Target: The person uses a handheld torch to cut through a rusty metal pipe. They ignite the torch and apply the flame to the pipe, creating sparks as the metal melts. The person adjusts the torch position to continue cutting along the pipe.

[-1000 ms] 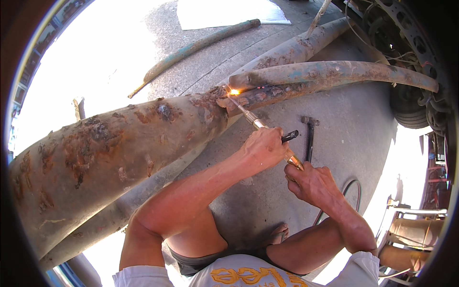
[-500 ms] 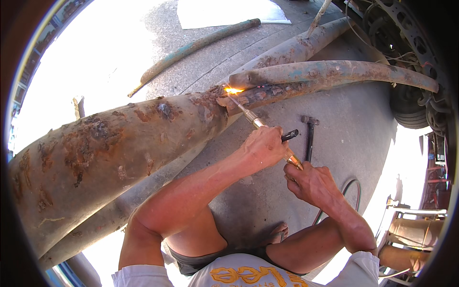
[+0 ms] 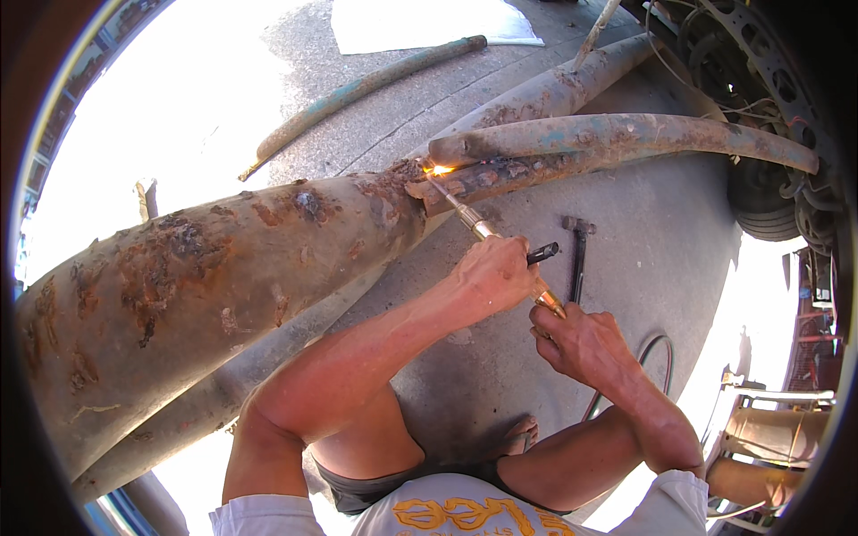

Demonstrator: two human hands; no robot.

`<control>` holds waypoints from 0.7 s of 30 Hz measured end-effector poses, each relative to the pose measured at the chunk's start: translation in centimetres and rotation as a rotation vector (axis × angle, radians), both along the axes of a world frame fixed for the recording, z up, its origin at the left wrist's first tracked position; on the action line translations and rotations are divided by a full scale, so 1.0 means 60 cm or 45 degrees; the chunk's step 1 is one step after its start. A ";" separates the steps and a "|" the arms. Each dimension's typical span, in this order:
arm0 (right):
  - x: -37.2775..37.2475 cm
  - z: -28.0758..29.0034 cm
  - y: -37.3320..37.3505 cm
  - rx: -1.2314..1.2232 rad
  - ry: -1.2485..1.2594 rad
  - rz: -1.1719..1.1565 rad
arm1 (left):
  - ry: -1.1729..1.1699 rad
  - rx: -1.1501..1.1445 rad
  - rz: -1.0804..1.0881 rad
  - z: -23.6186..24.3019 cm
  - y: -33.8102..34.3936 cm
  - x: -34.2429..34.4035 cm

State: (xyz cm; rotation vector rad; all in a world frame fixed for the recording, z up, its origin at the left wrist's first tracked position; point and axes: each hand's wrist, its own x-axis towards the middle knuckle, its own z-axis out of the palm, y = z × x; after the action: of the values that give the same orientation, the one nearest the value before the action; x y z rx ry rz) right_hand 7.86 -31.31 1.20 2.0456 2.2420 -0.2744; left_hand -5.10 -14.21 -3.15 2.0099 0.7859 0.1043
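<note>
From my end of the feed, the torch (image 3: pixel 483 230) slants up and leftward, its tip at the rusty seam where the thick pipe (image 3: pixel 250 246) meets the narrow pipe (image 3: pixel 545 171). A small orange flame (image 3: pixel 438 169) burns there, just below the near end of the curved pipe (image 3: pixel 626 136). Glare hides the very tip, so I cannot say whether it touches metal or stands just off it.

I have both hands closed on the torch. The left hand (image 3: pixel 496 272) is wrapped round the middle of it as the front guide, with a black stub (image 3: pixel 542 254) jutting from the fist; the right hand (image 3: pixel 576 339) is curled round the rear end.

For good work here, I would let the left hand steer and use the right only to set the angle, shifting the flame along the seam slowly and evenly. I would hold a small, constant gap at the tip and wait for each spot to glow before moving on. With bare skin on the grip, I would want the fingers well back from the hot end. The hose (image 3: pixel 671 357) loops by the right knee and should run slack. The hammer (image 3: pixel 579 259) lies apart on the floor (image 3: pixel 643 232).
</note>
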 end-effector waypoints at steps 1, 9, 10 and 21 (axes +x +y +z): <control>-0.001 0.001 0.000 -0.012 -0.005 -0.007 | 0.000 0.001 0.002 0.000 0.000 0.000; -0.002 0.005 -0.003 -0.089 0.064 -0.034 | -0.019 0.014 0.000 -0.002 0.000 -0.002; -0.001 0.005 -0.004 -0.092 0.078 -0.034 | -0.007 0.013 -0.006 -0.002 0.000 -0.002; 0.003 -0.005 -0.009 -0.086 0.129 -0.051 | -0.010 0.017 -0.011 -0.004 0.000 -0.002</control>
State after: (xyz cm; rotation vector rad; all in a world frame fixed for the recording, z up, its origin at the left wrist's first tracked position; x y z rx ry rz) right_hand 8.07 -31.82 0.88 2.0882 2.2165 -0.4604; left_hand -5.21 -14.19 -3.38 2.0245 0.7731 0.1127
